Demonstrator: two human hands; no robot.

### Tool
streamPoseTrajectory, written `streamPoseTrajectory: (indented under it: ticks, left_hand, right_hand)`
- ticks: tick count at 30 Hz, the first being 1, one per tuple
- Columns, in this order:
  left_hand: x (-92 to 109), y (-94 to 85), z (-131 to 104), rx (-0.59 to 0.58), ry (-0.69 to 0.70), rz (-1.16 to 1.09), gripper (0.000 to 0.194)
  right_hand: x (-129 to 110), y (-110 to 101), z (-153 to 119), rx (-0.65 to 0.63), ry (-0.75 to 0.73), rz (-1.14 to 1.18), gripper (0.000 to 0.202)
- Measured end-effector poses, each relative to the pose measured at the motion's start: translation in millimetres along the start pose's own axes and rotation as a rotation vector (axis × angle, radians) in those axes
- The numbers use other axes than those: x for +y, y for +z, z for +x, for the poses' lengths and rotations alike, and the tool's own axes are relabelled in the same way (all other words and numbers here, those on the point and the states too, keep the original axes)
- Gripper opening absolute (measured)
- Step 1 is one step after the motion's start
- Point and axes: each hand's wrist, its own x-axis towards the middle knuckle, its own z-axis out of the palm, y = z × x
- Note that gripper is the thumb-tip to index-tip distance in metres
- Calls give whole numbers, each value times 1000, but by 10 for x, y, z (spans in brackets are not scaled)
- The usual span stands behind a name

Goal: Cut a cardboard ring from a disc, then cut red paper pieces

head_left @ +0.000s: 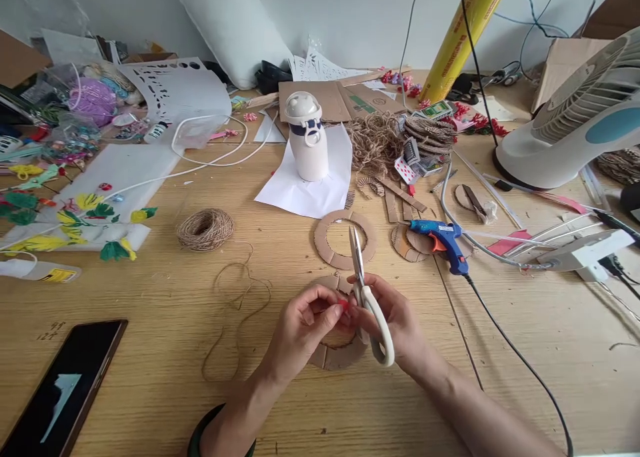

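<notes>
My left hand (311,315) pinches a small red piece (344,304), whose kind I cannot make out. White-handled scissors (373,310) rest in my right hand (393,314), blades pointing up and away from me. The right fingertips also meet the red piece. Beneath both hands lies a cardboard ring (340,358), partly hidden by them. Just beyond it is a second cardboard ring (323,237), flat on the table. Loose twine (243,317) trails left of my hands from a twine ball (205,229).
A blue hot glue gun (440,237) lies to the right, its black cord running toward me. Behind the rings a white bottle (309,144) stands on paper (280,194). A white fan (565,117) is at the far right, a phone (65,390) at the near left.
</notes>
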Motion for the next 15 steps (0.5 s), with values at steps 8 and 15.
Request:
streamPoseTrajectory:
  ticks: [8, 15]
  left_hand:
    - [102, -116, 1, 170, 123, -96, 13]
    - [98, -103, 28, 202, 187, -81, 11]
  right_hand:
    - [-79, -55, -66, -158, 37, -313, 45]
    - [-142, 15, -105, -204, 49, -475, 48]
